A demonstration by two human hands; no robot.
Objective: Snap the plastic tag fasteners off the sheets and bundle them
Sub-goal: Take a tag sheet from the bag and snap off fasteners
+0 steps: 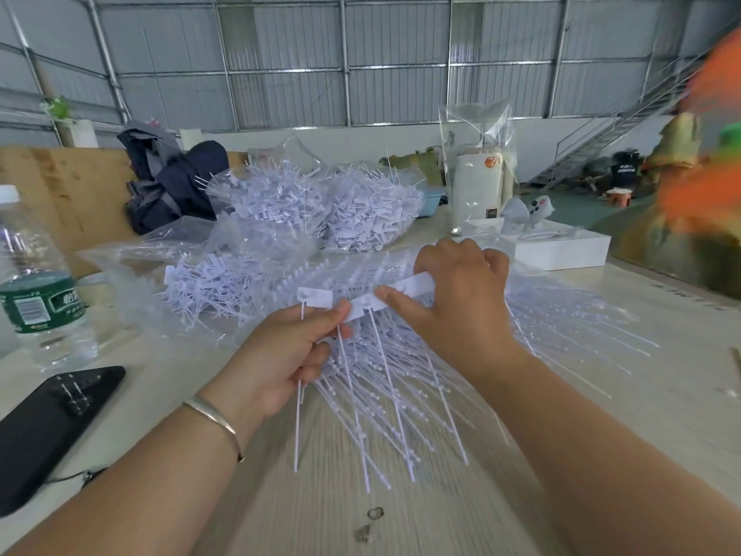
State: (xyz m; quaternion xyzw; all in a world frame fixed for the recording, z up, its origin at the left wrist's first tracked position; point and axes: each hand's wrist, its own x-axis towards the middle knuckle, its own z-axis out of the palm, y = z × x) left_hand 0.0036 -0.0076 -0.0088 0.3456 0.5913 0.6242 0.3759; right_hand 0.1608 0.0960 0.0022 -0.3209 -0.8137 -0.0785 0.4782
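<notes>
At frame centre, the left hand [280, 355] pinches one tag fastener [314, 297] by its stem; the right hand [453, 298] grips the sheet [401, 290]. Light, springy plastic, probably best held beside the flat head.

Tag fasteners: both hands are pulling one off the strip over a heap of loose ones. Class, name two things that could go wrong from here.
1. The left hand pinches several thin tails while the right hand holds the strip of tag fasteners; a tail might bend or break rather than snap off clean.
2. The loose fasteners fan across the table, so freed ones could tangle and be hard to bundle.
</notes>
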